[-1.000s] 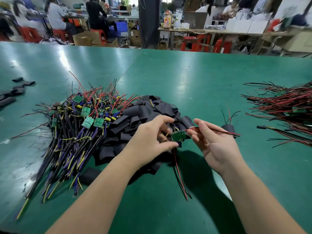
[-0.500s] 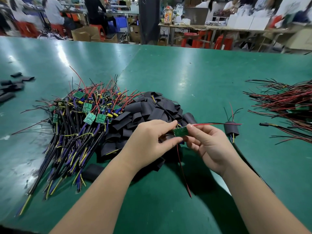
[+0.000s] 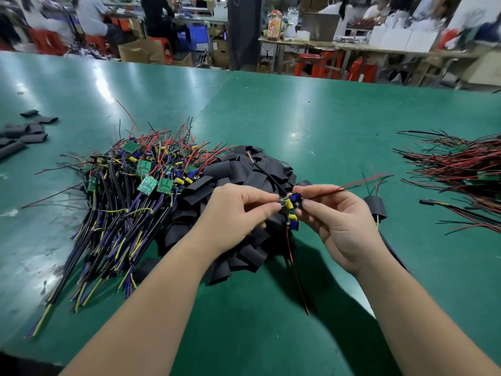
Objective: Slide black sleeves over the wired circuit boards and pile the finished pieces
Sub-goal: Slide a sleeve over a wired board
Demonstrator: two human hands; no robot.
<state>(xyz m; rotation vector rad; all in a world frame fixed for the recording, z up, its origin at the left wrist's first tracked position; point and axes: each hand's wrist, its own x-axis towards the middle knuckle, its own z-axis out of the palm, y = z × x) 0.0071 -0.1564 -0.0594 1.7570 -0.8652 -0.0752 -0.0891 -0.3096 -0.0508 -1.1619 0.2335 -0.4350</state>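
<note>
Turned over since the earlier frame, the circuit board (image 3: 290, 204) is now shown component side up (yellow and blue parts visible). It is pinched by the left hand (image 3: 238, 213) and right hand (image 3: 344, 223) above the pile of black sleeves (image 3: 238, 172).

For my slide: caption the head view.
Left hand and right hand hold a wired board over the sleeves.
</note>
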